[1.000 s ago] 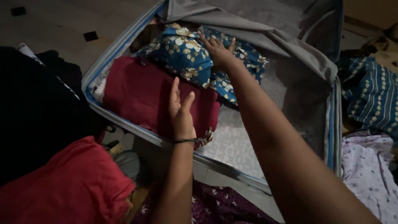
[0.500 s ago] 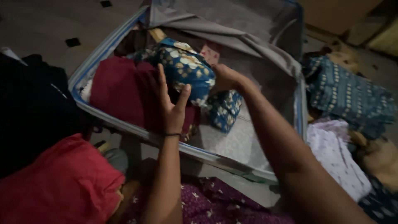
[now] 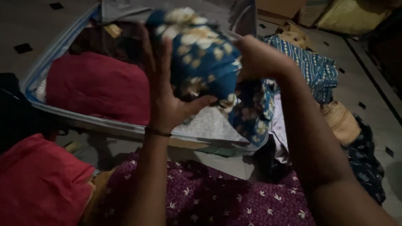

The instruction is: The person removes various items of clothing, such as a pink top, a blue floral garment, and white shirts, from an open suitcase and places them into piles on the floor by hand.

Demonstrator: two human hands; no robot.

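Dim light; details are partly blurred. At far left, beside the left forearm, a bright red folded cloth [image 3: 39,182] is seen on the floor, with a dark bundle of clothing [image 3: 16,113] above it. An open suitcase with a pale blue rim [image 3: 50,111] is laid flat beyond the fingers; a maroon folded garment [image 3: 96,86] is packed in it, just left of the left hand's knuckles. The left hand [image 3: 165,94] is raised palm-up, fingers spread and curled against the left and under side of a blue cloth bundle printed with cream flowers [image 3: 201,58], the thumb pressed under its lower edge. The bundle is held lifted above the suitcase interior, between both hands; a loose tail of it hangs down below the right fingers. The right hand [image 3: 261,58] is closed on the bundle's right side; its fingertips are hidden in the fabric. Beneath both wrists a purple flower-printed fabric [image 3: 209,196] is spread. Right of the right hand, a blue dotted-stripe cloth [image 3: 314,69] and a tan folded cloth [image 3: 341,121] lie on the tiled floor [image 3: 364,79].
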